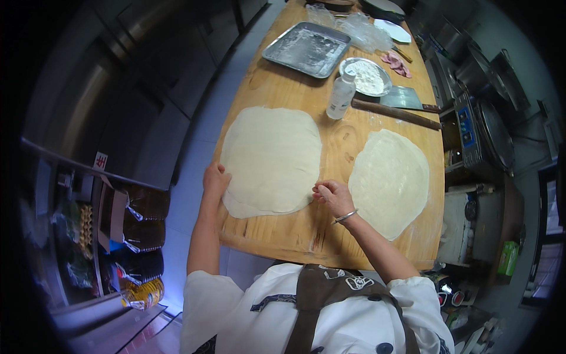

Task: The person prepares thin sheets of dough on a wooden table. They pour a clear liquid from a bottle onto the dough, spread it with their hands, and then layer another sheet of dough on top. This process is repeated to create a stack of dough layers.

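Two flat sheets of rolled-out dough lie on the wooden table. At the left edge of the larger, layered dough sheet (272, 159) is my left hand (216, 180), its fingertips on the dough's rim. My right hand (332, 195), with a bangle at the wrist, has its fingers bent together at that sheet's lower right edge. Whether either hand pinches the dough cannot be made out. The second dough sheet (391, 181), thin and rounded, lies to the right, beyond my right wrist. A plastic bottle (341, 95) stands just past the two sheets.
Behind the bottle, a metal bowl of flour (367, 77) stands near a floury baking tray (307, 49). A wooden rolling pin (395, 114) lies before a cleaver (401, 97). Farther back are a pink cloth (396, 64) and plastic bags (362, 32). The near table edge (283, 254) adjoins my body.
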The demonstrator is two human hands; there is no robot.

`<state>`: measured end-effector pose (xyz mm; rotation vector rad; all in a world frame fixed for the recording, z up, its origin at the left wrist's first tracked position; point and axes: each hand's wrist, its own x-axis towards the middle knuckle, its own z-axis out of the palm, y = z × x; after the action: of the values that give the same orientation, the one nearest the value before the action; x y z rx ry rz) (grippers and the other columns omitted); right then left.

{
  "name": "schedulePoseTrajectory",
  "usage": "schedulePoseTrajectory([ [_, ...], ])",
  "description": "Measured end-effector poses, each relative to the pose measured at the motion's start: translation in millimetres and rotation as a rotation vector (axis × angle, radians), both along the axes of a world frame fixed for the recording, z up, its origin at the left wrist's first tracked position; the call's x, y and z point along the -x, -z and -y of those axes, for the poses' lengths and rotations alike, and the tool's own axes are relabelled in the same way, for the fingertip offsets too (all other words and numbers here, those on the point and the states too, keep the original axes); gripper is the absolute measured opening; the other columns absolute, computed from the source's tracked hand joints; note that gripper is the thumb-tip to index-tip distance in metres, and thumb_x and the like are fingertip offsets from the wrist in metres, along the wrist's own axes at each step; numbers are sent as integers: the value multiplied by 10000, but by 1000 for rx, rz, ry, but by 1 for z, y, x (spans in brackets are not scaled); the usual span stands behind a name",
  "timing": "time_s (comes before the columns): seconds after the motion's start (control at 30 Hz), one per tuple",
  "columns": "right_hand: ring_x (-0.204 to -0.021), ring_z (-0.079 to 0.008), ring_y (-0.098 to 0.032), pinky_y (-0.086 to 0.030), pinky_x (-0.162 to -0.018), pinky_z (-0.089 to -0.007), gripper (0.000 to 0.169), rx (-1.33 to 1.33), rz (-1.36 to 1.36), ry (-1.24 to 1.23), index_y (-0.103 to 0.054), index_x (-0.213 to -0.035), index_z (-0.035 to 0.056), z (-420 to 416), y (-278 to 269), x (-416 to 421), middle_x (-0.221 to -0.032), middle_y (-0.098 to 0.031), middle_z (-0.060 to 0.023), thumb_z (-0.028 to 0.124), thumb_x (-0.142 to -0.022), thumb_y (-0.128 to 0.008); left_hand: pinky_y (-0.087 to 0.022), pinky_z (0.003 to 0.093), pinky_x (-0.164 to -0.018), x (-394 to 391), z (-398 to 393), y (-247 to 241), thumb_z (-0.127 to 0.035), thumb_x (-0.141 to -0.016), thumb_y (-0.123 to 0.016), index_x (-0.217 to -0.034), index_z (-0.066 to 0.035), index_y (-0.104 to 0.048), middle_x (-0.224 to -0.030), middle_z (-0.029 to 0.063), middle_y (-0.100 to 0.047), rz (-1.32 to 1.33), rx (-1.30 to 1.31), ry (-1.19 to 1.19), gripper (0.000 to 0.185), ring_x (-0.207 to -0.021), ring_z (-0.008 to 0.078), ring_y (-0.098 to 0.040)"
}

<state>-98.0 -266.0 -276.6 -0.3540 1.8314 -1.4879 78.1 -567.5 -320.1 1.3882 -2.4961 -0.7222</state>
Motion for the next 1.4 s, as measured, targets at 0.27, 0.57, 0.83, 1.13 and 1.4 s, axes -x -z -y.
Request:
schedulePoseTrajectory([
  [0.27, -695, -143, -647, -509, -616, -271, 259, -77, -45, -5, -612, -970, -47, 8, 17, 0, -810, -662, -107, 166, -834, -556, -493, 357, -623, 6, 7, -4, -113, -625, -673, -817, -6, -576, -681, 139, -620, -109, -279, -67, 241, -643, 284, -611],
  [0.57, -689, -129, -635, -504, -588, -248, 197, -39, 133, 45, -604, -939, -45, 17, 8, -6, -818, -660, -91, 119, -872, -519, -487, 338, -564, 8, 15, -13, -95, -633, -679, -745, -8, -609, -653, 127, -627, -190, -490, -138, 158, -596, 234, -612],
  [0.83, -678, -140, -631, -503, -604, -270, 202, -16, 79, -16, -609, -916, -46, 19, 12, -11, -792, -659, -103, 136, -861, -539, -495, 338, -670, 4, 10, -14, -159, -611, -712, -851, -22, -591, -739, 126, -645, 93, -121, 68, 301, -732, 270, -635],
  [1.13, -1045, -317, -537, -436, -878, -401, 453, 11, -1009, -333, -541, -1088, -37, 37, 23, -39, -1065, -561, -214, 206, -732, -681, -522, 293, -681, 15, -15, -61, -26, -779, -588, -1068, -41, -560, -762, 27, -553, -559, -854, -27, 290, -658, 128, -563],
  [1.4, -1127, -341, -466, -365, -938, -457, 521, -83, -1320, -336, -497, -1097, -61, 78, 27, -72, -1152, -511, -201, 228, -706, -685, -548, 321, -731, 27, -11, -67, -30, -850, -523, -1092, 23, -551, -927, 90, -592, -763, -1217, -168, 249, -776, 171, -602],
])
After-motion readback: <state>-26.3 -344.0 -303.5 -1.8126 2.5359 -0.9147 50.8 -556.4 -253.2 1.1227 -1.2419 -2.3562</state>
